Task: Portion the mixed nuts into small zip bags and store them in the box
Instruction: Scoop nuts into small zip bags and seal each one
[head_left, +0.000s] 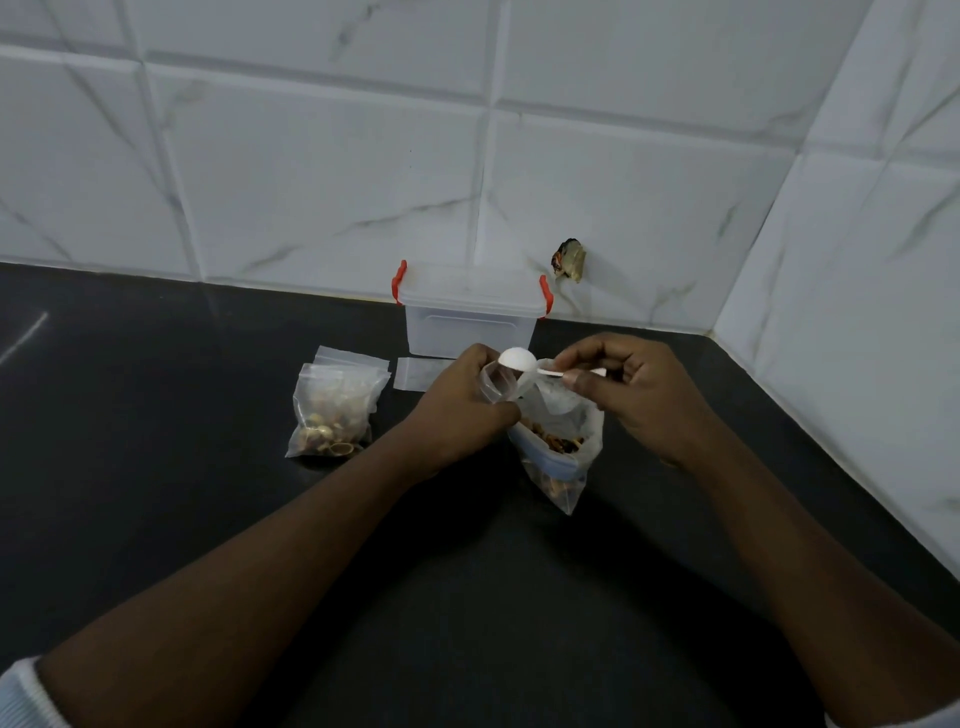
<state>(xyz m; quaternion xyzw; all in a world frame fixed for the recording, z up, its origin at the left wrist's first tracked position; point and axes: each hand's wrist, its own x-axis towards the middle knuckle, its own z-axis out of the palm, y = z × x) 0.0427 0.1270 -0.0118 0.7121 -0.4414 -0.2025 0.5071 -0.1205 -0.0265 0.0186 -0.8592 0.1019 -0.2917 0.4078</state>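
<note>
My left hand (470, 402) grips the mouth of a small clear zip bag (500, 385), holding it open. My right hand (631, 395) pinches the handle of a white plastic scoop (515, 358), whose bowl is turned over at the bag's mouth. Just below, a larger clear bag of mixed nuts (558, 449) stands open on the counter. Two filled small zip bags (335, 410) lie stacked to the left. An empty flat zip bag (415, 374) lies behind my left hand. The translucent box (470, 317) with red latches stands closed against the wall.
The black counter (208, 467) runs into a corner of white marble-look tiles; the right wall (857, 312) closes in beside my right hand. A small dark crumpled thing (570, 260) sticks to the back wall near the box.
</note>
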